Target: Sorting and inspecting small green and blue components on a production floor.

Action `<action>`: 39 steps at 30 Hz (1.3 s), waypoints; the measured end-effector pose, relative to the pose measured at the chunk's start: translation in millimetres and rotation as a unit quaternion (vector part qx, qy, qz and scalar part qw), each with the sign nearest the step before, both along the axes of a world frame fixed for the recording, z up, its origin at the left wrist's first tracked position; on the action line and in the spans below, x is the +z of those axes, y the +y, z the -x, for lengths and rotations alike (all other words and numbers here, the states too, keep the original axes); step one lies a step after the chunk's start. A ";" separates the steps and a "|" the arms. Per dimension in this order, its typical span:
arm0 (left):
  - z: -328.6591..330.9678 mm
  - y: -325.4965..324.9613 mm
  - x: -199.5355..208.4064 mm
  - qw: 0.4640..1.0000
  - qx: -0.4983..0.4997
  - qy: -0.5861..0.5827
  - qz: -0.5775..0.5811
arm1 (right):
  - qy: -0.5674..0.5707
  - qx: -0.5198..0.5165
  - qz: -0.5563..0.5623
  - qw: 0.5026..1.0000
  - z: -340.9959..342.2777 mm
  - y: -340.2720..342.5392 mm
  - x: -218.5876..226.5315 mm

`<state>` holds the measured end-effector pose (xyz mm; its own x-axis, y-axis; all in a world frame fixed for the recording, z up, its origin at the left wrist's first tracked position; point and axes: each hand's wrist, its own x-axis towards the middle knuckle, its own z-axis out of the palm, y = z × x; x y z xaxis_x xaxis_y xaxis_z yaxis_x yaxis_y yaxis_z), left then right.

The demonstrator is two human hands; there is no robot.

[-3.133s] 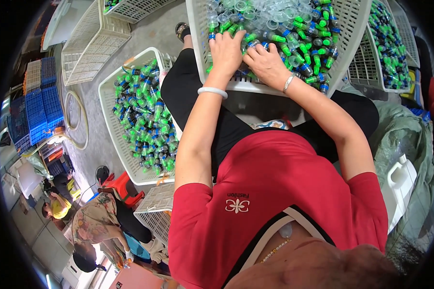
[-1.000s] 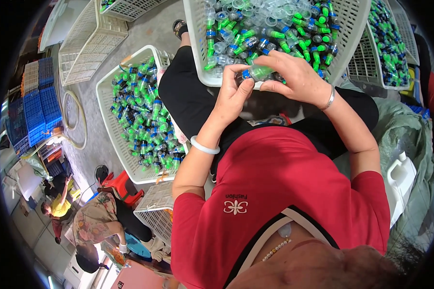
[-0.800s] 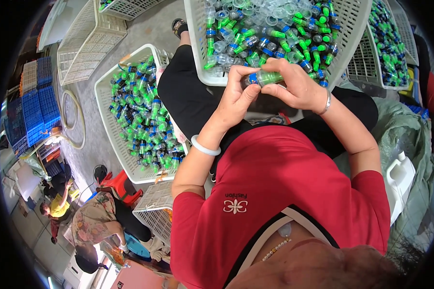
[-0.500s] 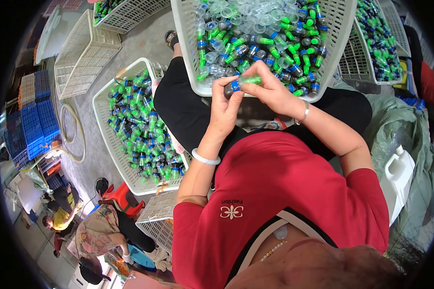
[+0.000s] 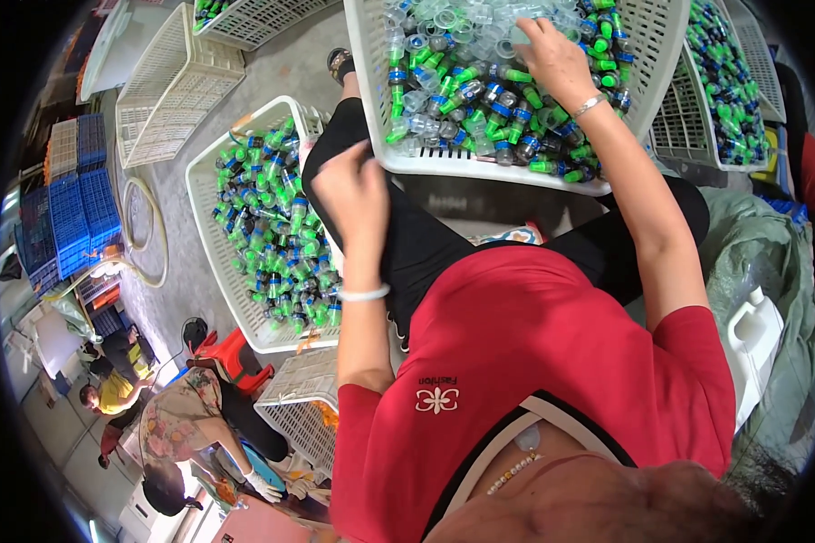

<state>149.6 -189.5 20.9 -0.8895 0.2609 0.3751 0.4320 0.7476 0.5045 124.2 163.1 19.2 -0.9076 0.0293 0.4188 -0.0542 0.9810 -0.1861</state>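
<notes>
Reaching into the white lap basket [image 5: 407, 158], the right hand [image 5: 552, 56] lay fingers-down among green-and-blue plastic fittings [image 5: 480, 95] and clear caps [image 5: 466, 23], too many to count; whether it pinched one could not be told. The left hand [image 5: 358, 192] hung loosely curled over the black-trousered lap beside the basket's left wall, its grip not visible. One white bangle [image 5: 364, 293] sat on the left wrist, one silver bracelet [image 5: 591, 104] on the right. Floor basket [image 5: 204, 195] at left held assembled fittings. Two empty white baskets [image 5: 167, 90] and two blue crates [image 5: 72, 195] stood beyond.
</notes>
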 end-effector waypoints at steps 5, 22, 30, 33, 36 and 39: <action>22.5 112.4 -22.1 0.994 -0.108 0.032 0.009 | -0.052 -0.103 0.128 0.985 -21.4 -4.3 19.3; -4.4 105.5 37.6 0.667 -0.136 -0.535 -0.501 | -0.167 0.083 0.464 0.866 -107.0 -64.0 43.7; -26.9 87.6 36.9 0.701 -0.250 -0.568 -0.351 | -0.186 0.196 0.377 0.886 -117.1 -59.5 71.8; -30.3 84.5 34.7 0.706 -0.276 -0.543 -0.362 | -0.125 0.241 0.249 0.930 -117.1 -59.6 81.0; -37.3 83.8 36.5 0.801 -0.348 -0.405 -0.272 | -0.052 0.283 0.137 0.948 -119.8 -60.7 80.4; -51.8 79.9 43.5 0.810 -0.338 -0.388 -0.279 | -0.136 0.277 0.231 0.923 -128.3 -64.5 67.0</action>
